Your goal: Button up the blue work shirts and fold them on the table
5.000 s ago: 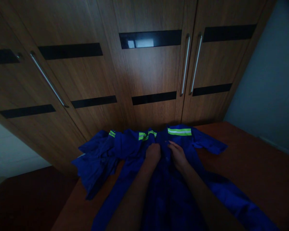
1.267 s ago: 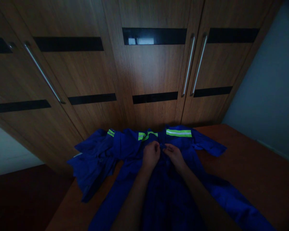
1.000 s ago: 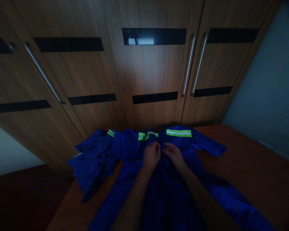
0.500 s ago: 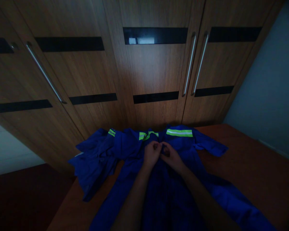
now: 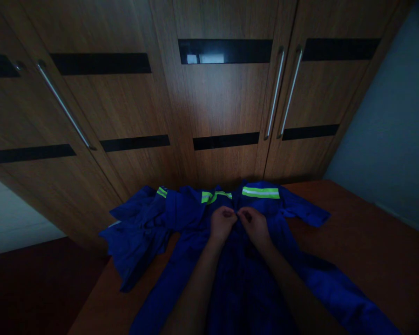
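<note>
A blue coverall [image 5: 181,274] lies spread out, its chest at the far side and its legs toward me. Yellow-green reflective strips [image 5: 260,192] cross its chest. My left hand [image 5: 222,225] and my right hand [image 5: 255,228] are almost touching over the middle of the chest. Both are closed, with fingertips pinching the coverall's front. The exact bit of cloth or fastening between the fingers is too dark and small to make out. To the left, a crumpled blue garment [image 5: 136,242] with a reflective strip lies against the coverall.
The garments rest on a reddish-brown wooden surface [image 5: 363,251]. Directly behind it stands a wooden wardrobe [image 5: 223,102] with black bands and long metal handles [image 5: 275,93]. A pale wall [image 5: 387,130] closes off the right side. The room is dim.
My hands have shifted slightly, and the right fingers have curled in closer. The fingertips meet a little further right. The garments lie almost as before.
</note>
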A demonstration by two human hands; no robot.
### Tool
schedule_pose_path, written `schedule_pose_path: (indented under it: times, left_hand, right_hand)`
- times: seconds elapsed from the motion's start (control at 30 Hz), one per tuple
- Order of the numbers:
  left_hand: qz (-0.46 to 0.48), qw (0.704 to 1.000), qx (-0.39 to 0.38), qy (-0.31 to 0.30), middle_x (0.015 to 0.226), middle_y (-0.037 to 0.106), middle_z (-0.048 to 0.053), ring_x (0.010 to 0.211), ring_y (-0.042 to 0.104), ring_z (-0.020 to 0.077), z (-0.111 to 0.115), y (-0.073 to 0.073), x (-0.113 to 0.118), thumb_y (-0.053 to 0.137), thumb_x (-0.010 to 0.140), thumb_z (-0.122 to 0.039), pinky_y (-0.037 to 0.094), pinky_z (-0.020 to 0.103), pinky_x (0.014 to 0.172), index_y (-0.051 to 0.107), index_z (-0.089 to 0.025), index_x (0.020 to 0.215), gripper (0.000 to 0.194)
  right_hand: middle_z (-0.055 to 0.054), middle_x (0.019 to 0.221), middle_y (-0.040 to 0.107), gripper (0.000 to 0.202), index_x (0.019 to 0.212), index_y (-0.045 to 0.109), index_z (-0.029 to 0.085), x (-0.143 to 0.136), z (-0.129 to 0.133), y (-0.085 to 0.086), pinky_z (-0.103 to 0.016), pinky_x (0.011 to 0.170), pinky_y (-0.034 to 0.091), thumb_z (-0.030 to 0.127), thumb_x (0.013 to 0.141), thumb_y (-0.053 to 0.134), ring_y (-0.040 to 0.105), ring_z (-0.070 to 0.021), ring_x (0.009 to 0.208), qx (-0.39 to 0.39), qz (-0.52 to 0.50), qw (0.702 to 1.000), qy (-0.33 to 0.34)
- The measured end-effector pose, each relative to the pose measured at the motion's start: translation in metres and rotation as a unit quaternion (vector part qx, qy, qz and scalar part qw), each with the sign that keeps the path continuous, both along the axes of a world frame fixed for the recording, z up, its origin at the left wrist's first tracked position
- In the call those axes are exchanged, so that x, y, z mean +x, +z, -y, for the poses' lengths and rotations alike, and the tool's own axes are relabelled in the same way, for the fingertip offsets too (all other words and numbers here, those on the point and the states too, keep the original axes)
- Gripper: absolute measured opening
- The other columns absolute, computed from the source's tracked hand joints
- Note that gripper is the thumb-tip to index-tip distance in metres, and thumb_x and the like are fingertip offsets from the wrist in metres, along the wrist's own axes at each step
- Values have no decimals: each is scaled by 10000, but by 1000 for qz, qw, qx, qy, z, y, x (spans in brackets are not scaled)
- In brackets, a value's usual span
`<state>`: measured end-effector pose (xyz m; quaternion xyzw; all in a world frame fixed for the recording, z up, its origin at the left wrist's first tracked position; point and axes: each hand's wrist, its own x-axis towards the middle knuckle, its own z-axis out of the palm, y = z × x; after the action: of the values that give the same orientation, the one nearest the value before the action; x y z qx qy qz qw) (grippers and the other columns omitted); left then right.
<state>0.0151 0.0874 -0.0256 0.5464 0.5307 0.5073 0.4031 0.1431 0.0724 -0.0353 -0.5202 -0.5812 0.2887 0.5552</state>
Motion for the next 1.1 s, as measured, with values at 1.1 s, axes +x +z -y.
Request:
schedule_pose_path:
  times: [1.1]
  left_hand:
    - [-312,947,64,-32,850,682,103,948,628,233,-41,40,10,591,747,-64,429,357,908,661,-169,710,132]
  right_hand:
    - [-19,741,696,408,959,696,162,8,-50,-22,-293,620,461,371,628,580,606,-185,659,-63,-104,990,-72]
